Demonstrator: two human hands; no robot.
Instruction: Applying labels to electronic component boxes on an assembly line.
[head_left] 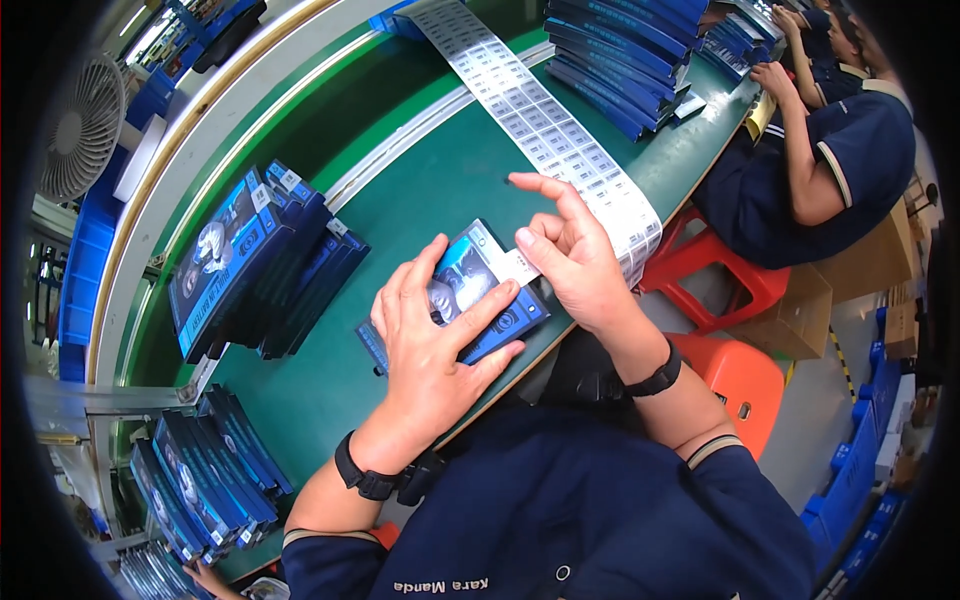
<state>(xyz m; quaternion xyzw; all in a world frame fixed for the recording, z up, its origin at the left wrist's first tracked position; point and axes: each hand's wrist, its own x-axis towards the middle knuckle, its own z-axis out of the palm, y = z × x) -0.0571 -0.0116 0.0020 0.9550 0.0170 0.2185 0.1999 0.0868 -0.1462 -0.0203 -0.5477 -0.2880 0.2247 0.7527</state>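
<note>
A flat blue box with a picture on its top lies near the table's front edge. My left hand spans it with spread fingers, holding it down, one fingertip beside a small white label. That label sits at the box's right side, and my right hand pinches it under the thumb. My right index finger sticks out away from the pinch. How much of the label touches the box I cannot tell. Just beyond my right hand, a long strip of printed labels runs across the table and hangs over its front edge.
Stacks of similar boxes stand at the left, lower left and far right of the green table. Orange-red stools stand by the table's front edge. A co-worker sits at the right; a fan is far left.
</note>
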